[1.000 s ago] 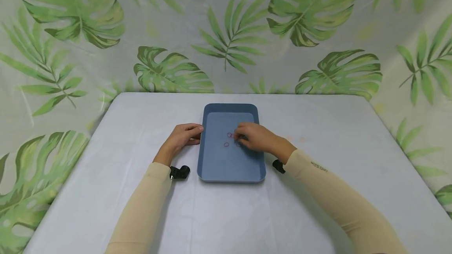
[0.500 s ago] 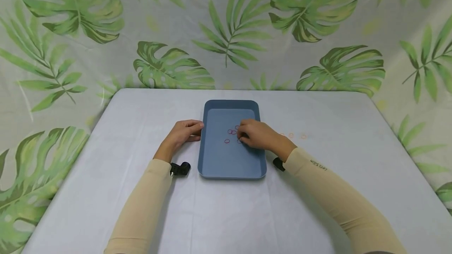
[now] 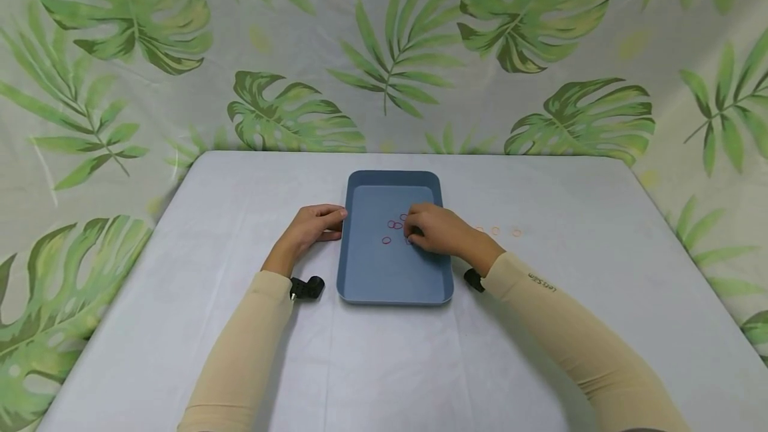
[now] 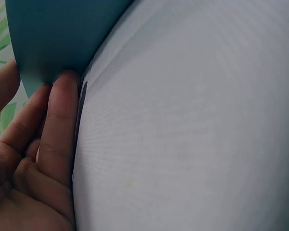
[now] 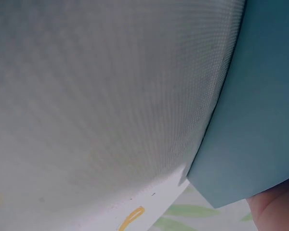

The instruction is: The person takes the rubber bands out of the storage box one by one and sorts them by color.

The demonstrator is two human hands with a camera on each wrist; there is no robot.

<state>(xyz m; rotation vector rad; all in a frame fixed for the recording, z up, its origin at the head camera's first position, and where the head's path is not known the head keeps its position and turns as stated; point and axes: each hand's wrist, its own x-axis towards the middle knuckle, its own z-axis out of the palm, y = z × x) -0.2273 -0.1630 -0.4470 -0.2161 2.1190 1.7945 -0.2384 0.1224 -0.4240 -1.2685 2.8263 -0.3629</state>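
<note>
A blue rectangular tray (image 3: 396, 285) lies on the table, with several small thin red rings (image 3: 387, 241) inside, like little rubber bands. My left hand (image 3: 311, 225) rests against the tray's left side; in the left wrist view its extended fingers (image 4: 62, 120) touch the outer wall. My right hand (image 3: 441, 229) reaches over the right rim, fingers bent down among the rings near the middle. One red ring (image 3: 409, 241) is partly covered by that hand. Whether the fingertips pinch a ring is hidden. In the right wrist view the tray's wall hides most of the hand.
Several orange rings (image 3: 495, 231) lie on the white-covered table (image 3: 384, 365) to the right of the tray, partly behind the right forearm. A leaf-patterned cloth (image 3: 396, 52) hangs behind the table's far edge.
The right hand has shifted slightly right within the tray, uncovering another red ring near its fingers. The left hand stays at the tray's side. The whole head view shifted slightly upward.
</note>
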